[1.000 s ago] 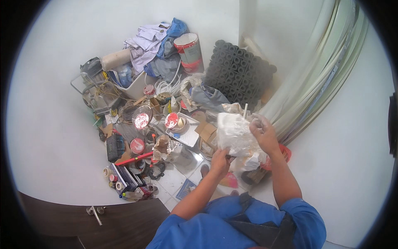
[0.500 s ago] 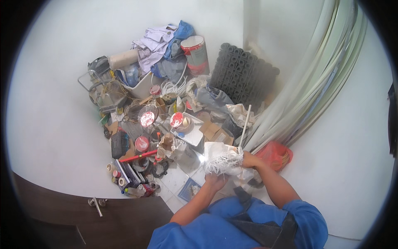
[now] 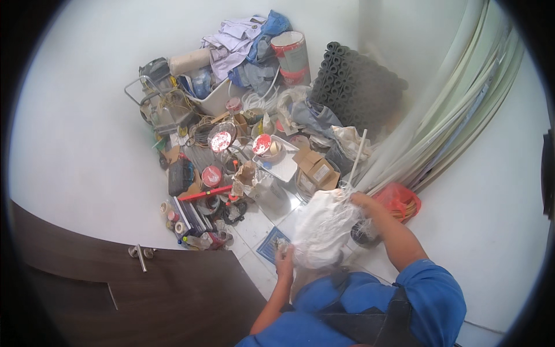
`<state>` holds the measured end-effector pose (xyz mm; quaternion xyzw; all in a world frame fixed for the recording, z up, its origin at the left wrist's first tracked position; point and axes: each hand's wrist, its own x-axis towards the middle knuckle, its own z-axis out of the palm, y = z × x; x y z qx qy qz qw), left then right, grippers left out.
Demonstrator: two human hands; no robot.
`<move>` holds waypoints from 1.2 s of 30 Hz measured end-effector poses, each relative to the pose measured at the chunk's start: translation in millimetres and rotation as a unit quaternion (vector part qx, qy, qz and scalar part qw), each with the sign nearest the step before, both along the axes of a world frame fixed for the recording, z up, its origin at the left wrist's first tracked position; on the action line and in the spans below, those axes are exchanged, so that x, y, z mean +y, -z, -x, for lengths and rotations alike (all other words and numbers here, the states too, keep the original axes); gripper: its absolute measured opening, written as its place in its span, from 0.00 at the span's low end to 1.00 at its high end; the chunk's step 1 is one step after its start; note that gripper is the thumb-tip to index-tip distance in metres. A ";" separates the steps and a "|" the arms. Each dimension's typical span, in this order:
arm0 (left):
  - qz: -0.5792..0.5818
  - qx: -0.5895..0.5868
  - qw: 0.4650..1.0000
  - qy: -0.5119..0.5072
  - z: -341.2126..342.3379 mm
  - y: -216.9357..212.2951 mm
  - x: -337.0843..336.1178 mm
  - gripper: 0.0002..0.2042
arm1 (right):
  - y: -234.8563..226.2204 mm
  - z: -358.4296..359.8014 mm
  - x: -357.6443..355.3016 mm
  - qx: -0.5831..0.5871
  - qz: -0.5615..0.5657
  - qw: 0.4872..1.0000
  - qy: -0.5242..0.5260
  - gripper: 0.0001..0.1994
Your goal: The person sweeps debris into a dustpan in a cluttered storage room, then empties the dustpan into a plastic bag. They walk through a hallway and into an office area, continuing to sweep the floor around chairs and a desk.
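A white woven sack (image 3: 324,228) with frayed threads along its top hangs in front of me. My right hand (image 3: 363,201) is closed on the gathered, frayed edge at its upper right. At the sack's lower left edge is my left hand (image 3: 284,262), its fingers stretched upward and not wrapped round the sack. Just beyond those fingertips, a small greyish crumpled thing (image 3: 281,243) lies on a blue square piece (image 3: 267,247) on the tiles. Whether the fingertips touch it is hard to make out.
Red-lidded buckets (image 3: 211,176), a white tray (image 3: 283,165), cardboard boxes (image 3: 317,170) and tools crowd the floor ahead. Long pale strips (image 3: 457,121) lean at right, above a red bag (image 3: 399,199). A dark door (image 3: 115,277) stands at lower left.
My left hand has let go of the sack's underside and moved to its left edge. The sack now hangs longer and fuller from my right hand. The whole view has shifted slightly.
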<state>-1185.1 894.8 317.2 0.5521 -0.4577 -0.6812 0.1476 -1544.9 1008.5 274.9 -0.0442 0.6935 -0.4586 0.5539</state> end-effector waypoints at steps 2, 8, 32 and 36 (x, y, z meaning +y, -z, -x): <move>0.226 -0.004 0.974 -0.008 -6.8 -19.5 5.7 0.42 | -12.0 -28.7 -16.2 0.139 0.001 0.982 -0.124 0.21; 0.494 -0.071 0.853 0.153 10.2 -61.1 20.7 0.45 | -100.4 -120.9 -50.6 0.118 0.073 0.934 -0.328 0.26; -0.091 0.450 0.888 0.028 -269.9 -144.2 76.8 0.19 | -188.1 -273.0 -53.1 0.582 0.233 0.776 -0.073 0.20; -0.033 0.276 0.960 0.031 -312.2 -131.4 94.7 0.19 | -239.4 -299.9 -73.2 0.629 0.312 0.704 -0.105 0.24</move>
